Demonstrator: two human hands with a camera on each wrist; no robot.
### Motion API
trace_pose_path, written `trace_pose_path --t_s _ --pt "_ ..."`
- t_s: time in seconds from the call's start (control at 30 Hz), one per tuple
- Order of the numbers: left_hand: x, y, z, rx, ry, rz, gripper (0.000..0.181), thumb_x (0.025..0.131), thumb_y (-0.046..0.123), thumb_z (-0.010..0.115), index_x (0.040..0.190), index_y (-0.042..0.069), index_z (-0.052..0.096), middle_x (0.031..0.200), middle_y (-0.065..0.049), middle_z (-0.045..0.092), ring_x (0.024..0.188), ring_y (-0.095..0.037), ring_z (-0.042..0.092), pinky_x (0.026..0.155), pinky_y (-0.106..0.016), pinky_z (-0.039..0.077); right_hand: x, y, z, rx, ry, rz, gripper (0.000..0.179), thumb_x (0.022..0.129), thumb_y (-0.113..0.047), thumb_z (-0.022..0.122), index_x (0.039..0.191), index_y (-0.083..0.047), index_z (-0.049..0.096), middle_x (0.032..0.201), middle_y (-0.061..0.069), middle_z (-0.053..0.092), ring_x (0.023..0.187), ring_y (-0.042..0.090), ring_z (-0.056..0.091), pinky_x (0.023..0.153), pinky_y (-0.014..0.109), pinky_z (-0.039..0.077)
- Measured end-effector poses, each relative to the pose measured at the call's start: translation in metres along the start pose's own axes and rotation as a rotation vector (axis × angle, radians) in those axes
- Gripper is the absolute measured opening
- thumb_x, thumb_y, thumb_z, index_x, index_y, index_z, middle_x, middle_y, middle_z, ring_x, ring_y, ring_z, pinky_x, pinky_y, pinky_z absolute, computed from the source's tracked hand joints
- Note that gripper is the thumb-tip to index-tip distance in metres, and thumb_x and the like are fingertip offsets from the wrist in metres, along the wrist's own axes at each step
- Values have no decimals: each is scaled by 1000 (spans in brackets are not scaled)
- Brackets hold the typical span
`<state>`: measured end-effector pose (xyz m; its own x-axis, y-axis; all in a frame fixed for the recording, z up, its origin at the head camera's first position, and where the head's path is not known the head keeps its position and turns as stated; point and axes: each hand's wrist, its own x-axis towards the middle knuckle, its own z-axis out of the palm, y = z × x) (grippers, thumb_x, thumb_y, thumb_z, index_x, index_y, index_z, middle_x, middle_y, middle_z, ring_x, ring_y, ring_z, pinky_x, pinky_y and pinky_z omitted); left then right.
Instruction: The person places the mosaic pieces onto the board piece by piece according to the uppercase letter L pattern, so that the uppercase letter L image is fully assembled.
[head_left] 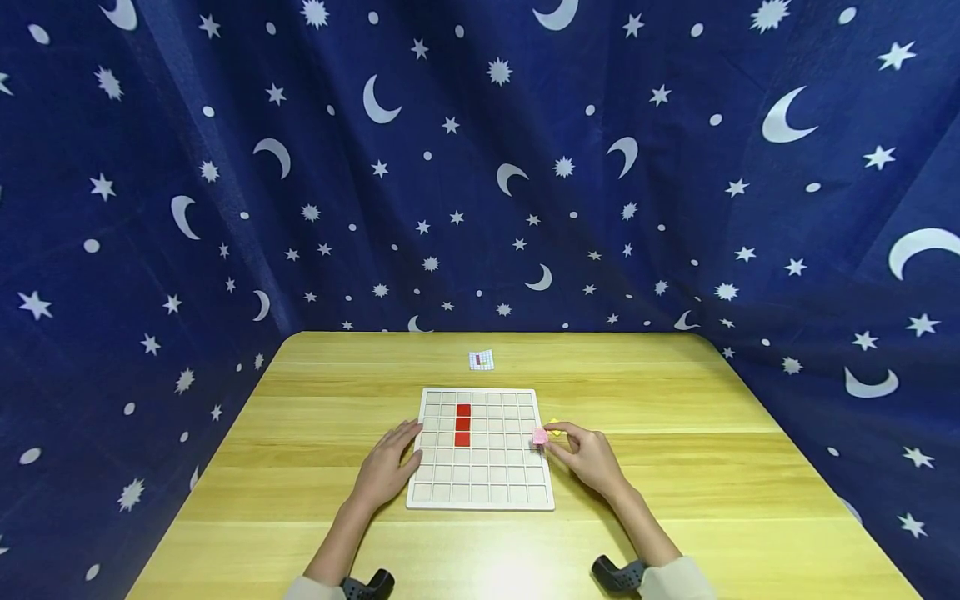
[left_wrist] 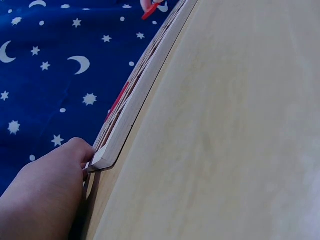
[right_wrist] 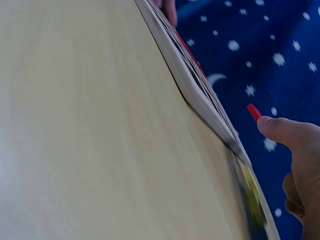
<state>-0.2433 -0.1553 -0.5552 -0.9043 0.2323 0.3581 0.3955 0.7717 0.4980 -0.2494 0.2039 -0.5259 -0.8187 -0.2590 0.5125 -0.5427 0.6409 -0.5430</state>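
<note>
A white square grid board (head_left: 480, 506) lies flat on the wooden table, with three red tiles (head_left: 462, 424) in one column of its cells. My left hand (head_left: 386, 468) rests along the board's left edge, thumb apart from the fingers; in the left wrist view the hand (left_wrist: 52, 185) meets the edge of the board (left_wrist: 145, 85). At the opposite edge, my right hand (head_left: 592, 461) pinches a small tile (head_left: 540, 437) between thumb and fingers, over the board's rim. This tile looks pink in the head view, and its side is red in the right wrist view (right_wrist: 254, 112).
Something small and yellow (head_left: 555, 427) lies on the table just past my right fingers, partly hidden by them. A small card (head_left: 482, 360) with a printed grid and coloured marks lies behind the board. A dark blue curtain (head_left: 480, 167) with moons and stars surrounds the table.
</note>
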Motion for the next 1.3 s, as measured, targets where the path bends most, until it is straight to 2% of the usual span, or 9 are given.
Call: trace_pose_path --t_s 0.3,0.6,0.93,1.3 --pt "0 1 0 4 -13 -14 45 90 25 59 131 8 52 136 -7 47 129 -26 38 110 -40 26 13 -34 32 5 -56 -45 23 78 -28 74 97 -16 71 50 -17 25 46 -5 18 39 14 18" --pt "0 0 0 0 6 -1 44 89 24 60 129 7 54 135 -7 49 128 -27 39 109 -42 28 21 -60 61 1 -96 -95 25 76 -25 76 98 -15 70 50 -18 25 46 -4 19 39 15 20" --pt "0 1 0 -2 -5 -10 44 89 25 60 129 8 54 135 -7 49 128 -26 39 109 -41 27 25 -68 82 -25 -103 -113 23 76 -30 75 94 -17 70 47 -20 22 45 -4 16 37 15 18" --pt "0 0 1 0 5 6 44 89 25 59 129 7 54 135 -8 49 128 -28 39 109 -42 28 25 -70 86 -83 -132 -85 24 74 -34 76 93 -20 71 47 -20 25 44 -2 20 38 16 23"
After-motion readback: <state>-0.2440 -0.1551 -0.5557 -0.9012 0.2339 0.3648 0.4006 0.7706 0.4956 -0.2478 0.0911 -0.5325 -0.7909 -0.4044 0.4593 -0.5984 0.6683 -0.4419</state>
